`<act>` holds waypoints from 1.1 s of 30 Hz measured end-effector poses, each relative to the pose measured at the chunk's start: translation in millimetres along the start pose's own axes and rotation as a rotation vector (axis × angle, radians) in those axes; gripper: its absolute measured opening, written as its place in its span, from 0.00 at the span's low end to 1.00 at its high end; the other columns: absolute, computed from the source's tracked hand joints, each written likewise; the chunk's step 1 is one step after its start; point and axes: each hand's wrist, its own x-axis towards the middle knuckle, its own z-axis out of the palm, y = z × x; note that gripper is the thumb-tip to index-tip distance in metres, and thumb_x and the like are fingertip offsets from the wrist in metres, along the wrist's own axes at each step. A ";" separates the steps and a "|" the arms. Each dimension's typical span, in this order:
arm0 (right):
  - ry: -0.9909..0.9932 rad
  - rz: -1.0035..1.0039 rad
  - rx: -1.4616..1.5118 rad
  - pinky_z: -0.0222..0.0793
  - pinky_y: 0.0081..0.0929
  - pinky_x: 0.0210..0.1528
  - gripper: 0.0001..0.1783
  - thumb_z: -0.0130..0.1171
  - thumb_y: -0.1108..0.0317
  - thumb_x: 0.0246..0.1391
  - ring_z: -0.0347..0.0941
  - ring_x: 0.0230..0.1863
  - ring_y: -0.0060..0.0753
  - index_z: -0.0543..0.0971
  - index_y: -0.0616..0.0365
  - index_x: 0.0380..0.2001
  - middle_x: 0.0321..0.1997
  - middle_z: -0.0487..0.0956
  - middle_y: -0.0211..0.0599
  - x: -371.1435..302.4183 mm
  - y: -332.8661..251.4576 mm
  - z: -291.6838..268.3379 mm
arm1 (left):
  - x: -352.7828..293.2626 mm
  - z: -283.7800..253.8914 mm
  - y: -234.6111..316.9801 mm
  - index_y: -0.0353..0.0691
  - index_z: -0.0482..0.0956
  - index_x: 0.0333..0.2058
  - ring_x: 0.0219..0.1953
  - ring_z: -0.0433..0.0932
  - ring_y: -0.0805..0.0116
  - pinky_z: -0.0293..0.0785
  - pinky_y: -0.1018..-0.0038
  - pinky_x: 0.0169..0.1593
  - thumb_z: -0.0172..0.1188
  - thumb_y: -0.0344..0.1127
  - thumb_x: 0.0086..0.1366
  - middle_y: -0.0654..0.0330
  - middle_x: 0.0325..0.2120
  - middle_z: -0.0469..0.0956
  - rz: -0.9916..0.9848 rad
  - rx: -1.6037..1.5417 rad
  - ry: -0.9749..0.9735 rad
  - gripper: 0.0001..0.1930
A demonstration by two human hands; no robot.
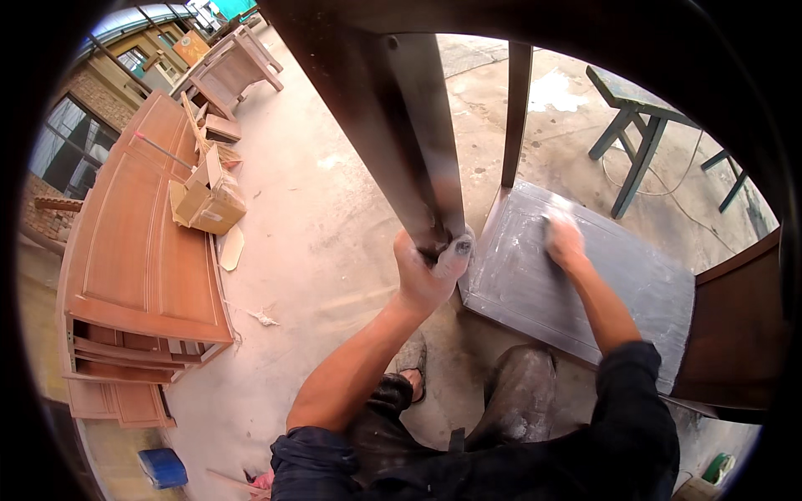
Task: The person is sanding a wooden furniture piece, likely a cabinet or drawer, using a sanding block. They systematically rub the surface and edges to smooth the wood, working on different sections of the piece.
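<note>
The grey-looking panel (618,275), with a recessed border and whitish streaks, lies low in front of the person and to the right, forming part of a dark brown furniture frame. The right hand (565,238) is on its upper face, toward the far left corner, fingers bent; motion blur makes it impossible to tell whether it grasps anything. The left hand (434,267) is wrapped around the lower part of a thick dark post (405,142), thumb across the front, just beside the panel's left corner. A thinner upright (517,108) meets the panel's far edge, and a dark brown board (728,326) stands along its right end. The person's dusty trouser knee (522,388) is just beside the near edge.

Farther out, a wooden trestle (639,125) stands beyond the panel on the stained concrete floor (334,184), near a thin cable (668,192). Well to the left, an open cardboard box (215,204) sits beside a reddish-brown panelled cabinet (150,275); a blue container (163,468) is at lower left.
</note>
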 end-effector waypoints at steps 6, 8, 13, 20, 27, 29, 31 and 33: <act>0.051 0.009 -0.211 0.46 0.44 0.75 0.25 0.49 0.71 0.55 0.56 0.71 0.62 0.73 0.71 0.56 0.64 0.68 0.65 20.8 -37.8 33.0 | 9.7 17.1 -5.1 0.32 0.76 0.32 0.23 0.73 0.80 0.68 0.81 0.26 0.63 0.29 0.63 0.67 0.21 0.75 0.006 -0.145 0.077 0.06; 0.054 -0.073 -0.178 0.46 0.44 0.75 0.27 0.50 0.71 0.54 0.56 0.71 0.61 0.72 0.71 0.57 0.64 0.68 0.64 25.6 -49.4 43.6 | 6.6 16.9 -4.1 0.32 0.76 0.33 0.23 0.73 0.80 0.68 0.80 0.27 0.63 0.29 0.63 0.66 0.21 0.76 -0.035 -0.138 0.061 0.06; 0.146 0.014 -0.010 0.56 0.47 0.71 0.25 0.51 0.72 0.53 0.63 0.66 0.62 0.72 0.72 0.55 0.61 0.71 0.64 -49.4 0.3 -2.1 | -4.9 -6.5 3.3 0.33 0.76 0.32 0.23 0.73 0.80 0.68 0.81 0.27 0.62 0.32 0.65 0.66 0.21 0.76 -0.016 -0.091 0.092 0.07; -0.015 -0.011 -0.061 0.56 0.45 0.70 0.26 0.50 0.74 0.52 0.62 0.67 0.61 0.72 0.73 0.55 0.62 0.69 0.65 12.6 -65.1 32.6 | 6.0 21.2 4.0 0.32 0.76 0.33 0.22 0.73 0.77 0.68 0.80 0.26 0.60 0.32 0.67 0.62 0.21 0.76 -0.032 -0.194 0.073 0.08; 0.163 0.086 -0.152 0.48 0.46 0.75 0.26 0.48 0.77 0.53 0.57 0.70 0.63 0.71 0.74 0.57 0.65 0.66 0.67 -72.1 -11.8 -8.8 | 6.1 3.2 13.0 0.32 0.74 0.33 0.23 0.73 0.74 0.70 0.76 0.28 0.58 0.34 0.69 0.60 0.22 0.76 0.035 -0.156 0.061 0.09; 0.057 0.073 -0.058 0.49 0.47 0.74 0.24 0.47 0.73 0.56 0.60 0.68 0.63 0.72 0.75 0.55 0.62 0.69 0.68 -41.6 -46.8 7.0 | 9.4 16.0 15.0 0.32 0.73 0.32 0.23 0.73 0.74 0.70 0.77 0.28 0.58 0.34 0.69 0.60 0.22 0.76 0.014 -0.169 0.054 0.10; -0.164 0.009 -0.095 0.50 0.46 0.74 0.24 0.46 0.71 0.57 0.60 0.69 0.62 0.72 0.74 0.55 0.62 0.70 0.67 -7.8 -79.9 10.4 | 9.4 19.6 12.0 0.31 0.73 0.32 0.23 0.73 0.74 0.70 0.77 0.27 0.57 0.34 0.69 0.59 0.22 0.76 -0.016 -0.184 0.058 0.10; -0.327 -0.009 -0.085 0.52 0.44 0.74 0.24 0.46 0.70 0.59 0.58 0.70 0.60 0.72 0.72 0.56 0.65 0.68 0.64 2.1 -85.7 10.2 | 5.5 16.8 8.4 0.31 0.73 0.32 0.23 0.73 0.74 0.70 0.77 0.27 0.57 0.34 0.69 0.59 0.22 0.76 -0.044 -0.184 0.053 0.10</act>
